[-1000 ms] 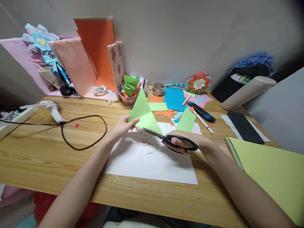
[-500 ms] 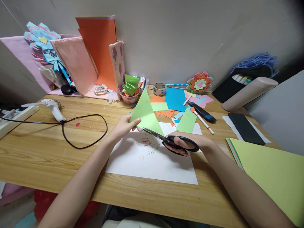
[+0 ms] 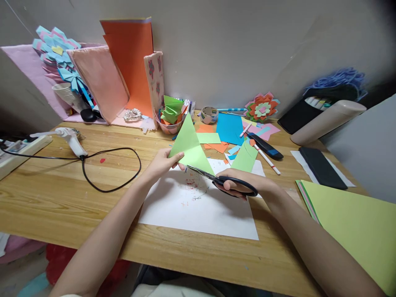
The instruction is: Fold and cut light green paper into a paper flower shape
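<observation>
My left hand pinches the lower left corner of a folded light green sheet of paper, which stands up as a triangle with a crease down it. Black-handled scissors are in my right hand, fingers through the loops. Their blades point left and lie along the paper's lower edge, their tips close to my left fingers. The blades look nearly closed. Below both hands lies a white sheet with coloured marks on it.
Behind the hands are paper scraps, a blue paper, a box cutter and a tape roll. A glue gun with a looped black cord lies left. At right are a black phone and a yellow-green paper stack.
The scissors' handles have drawn closer together and the blades have closed along the paper's lower edge. My left hand and the green paper stay almost where they were.
</observation>
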Motion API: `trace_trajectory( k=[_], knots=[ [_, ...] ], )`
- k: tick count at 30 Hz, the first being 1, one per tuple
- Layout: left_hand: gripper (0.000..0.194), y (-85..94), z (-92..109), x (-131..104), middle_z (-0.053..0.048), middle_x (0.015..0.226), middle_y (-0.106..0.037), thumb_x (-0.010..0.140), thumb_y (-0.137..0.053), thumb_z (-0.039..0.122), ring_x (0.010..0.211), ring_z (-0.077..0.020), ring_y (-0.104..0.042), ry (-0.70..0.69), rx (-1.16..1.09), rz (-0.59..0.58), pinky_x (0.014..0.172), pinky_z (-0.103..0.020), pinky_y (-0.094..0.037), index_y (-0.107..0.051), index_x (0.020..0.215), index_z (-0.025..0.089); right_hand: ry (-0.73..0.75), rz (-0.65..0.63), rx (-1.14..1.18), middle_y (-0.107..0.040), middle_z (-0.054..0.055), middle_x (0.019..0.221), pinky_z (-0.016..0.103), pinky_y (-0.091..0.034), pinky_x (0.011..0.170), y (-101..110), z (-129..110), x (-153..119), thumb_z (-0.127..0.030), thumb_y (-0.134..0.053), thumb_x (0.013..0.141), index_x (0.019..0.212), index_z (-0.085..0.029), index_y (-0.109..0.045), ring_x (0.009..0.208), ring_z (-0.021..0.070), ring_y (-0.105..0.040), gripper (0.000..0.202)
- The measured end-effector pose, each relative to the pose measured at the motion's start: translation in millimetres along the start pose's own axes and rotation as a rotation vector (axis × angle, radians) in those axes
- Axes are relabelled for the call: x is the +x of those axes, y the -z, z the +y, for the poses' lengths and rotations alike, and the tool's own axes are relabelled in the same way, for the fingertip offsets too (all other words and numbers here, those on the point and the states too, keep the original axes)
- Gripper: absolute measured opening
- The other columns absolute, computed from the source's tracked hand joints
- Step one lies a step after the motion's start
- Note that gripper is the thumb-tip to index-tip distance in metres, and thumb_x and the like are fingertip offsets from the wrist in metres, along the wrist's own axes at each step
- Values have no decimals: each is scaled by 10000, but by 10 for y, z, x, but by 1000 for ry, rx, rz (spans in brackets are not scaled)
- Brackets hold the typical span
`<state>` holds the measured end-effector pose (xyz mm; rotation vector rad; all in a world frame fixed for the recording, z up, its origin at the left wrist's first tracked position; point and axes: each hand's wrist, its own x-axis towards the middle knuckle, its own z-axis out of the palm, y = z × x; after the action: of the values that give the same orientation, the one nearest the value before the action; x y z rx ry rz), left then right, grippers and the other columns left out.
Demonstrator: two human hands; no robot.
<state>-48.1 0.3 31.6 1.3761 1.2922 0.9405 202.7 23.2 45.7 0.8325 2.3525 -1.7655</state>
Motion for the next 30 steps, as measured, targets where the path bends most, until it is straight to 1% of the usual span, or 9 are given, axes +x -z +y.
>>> trace_trajectory(
  k=[4, 9, 13, 17, 20, 23, 26, 28, 30],
  knots=[
    [302, -6, -11, 8, -4, 521, -590, 766, -555, 420, 476, -86, -362, 10, -5, 8, 490, -201, -263, -523, 638, 149, 23, -9, 10, -410, -50, 433, 191, -312, 308, -4, 6, -7, -836, -351, 626, 620, -170, -433, 309, 73, -405, 671],
    [378, -23, -13, 10, 35, 451, -464, 763, -551, 426, 454, -70, -330, -19, 29, 5, 477, -205, -225, -484, 514, 149, 117, -77, 38, -388, -53, 425, 185, -280, 327, -27, 13, 2, -819, -239, 691, 624, -177, -408, 315, 66, -389, 668],
    [420, -18, -16, 0, 49, 435, -410, 777, -533, 430, 441, -64, -319, -47, 60, -8, 488, -209, -235, -447, 472, 154, 124, -87, 36, -389, -54, 418, 188, -275, 333, -37, 55, 30, -811, -235, 702, 622, -182, -400, 321, 72, -398, 656],
    [414, -9, -29, 5, 48, 425, -433, 770, -555, 426, 424, -59, -329, -47, 31, 6, 477, -203, -251, -458, 476, 151, 109, -79, 35, -400, -49, 435, 200, -277, 345, -29, 57, 15, -810, -242, 701, 646, -181, -419, 329, 78, -398, 656],
    [321, 4, -31, 24, 19, 460, -548, 737, -607, 411, 429, -71, -419, -32, -133, 129, 482, -195, -322, -531, 578, 144, 128, -45, 55, -424, -41, 457, 220, -319, 390, 0, 41, -47, -808, -202, 707, 713, -175, -464, 362, 91, -415, 686],
    [280, 22, -21, 41, -42, 594, -668, 686, -672, 382, 518, -115, -574, 34, -346, 289, 567, -220, -443, -612, 762, 119, 152, 35, 129, -433, -37, 469, 241, -371, 443, 23, 64, -106, -800, -212, 709, 731, -179, -483, 396, 102, -424, 678],
    [306, 3, -13, 45, -91, 694, -708, 667, -703, 354, 632, -155, -654, 89, -500, 362, 651, -242, -497, -639, 822, 97, 200, 188, 298, -453, -34, 494, 257, -410, 477, -14, 131, -56, -808, -272, 679, 729, -184, -486, 418, 106, -440, 662],
    [335, -56, -20, 41, -104, 820, -721, 670, -710, 323, 748, -177, -676, 99, -610, 368, 724, -260, -512, -644, 915, 104, 207, 360, 497, -446, -44, 472, 257, -412, 440, -89, 162, 68, -797, -244, 704, 726, -192, -471, 387, 107, -440, 647],
    [345, -158, -39, 30, -109, 970, -703, 668, -717, 302, 880, -200, -664, 77, -697, 351, 818, -288, -505, -648, 948, 111, 216, 616, 671, -465, -55, 478, 246, -419, 428, -195, 154, 243, -690, -404, 761, 712, -195, -458, 374, 101, -463, 501]
  ],
)
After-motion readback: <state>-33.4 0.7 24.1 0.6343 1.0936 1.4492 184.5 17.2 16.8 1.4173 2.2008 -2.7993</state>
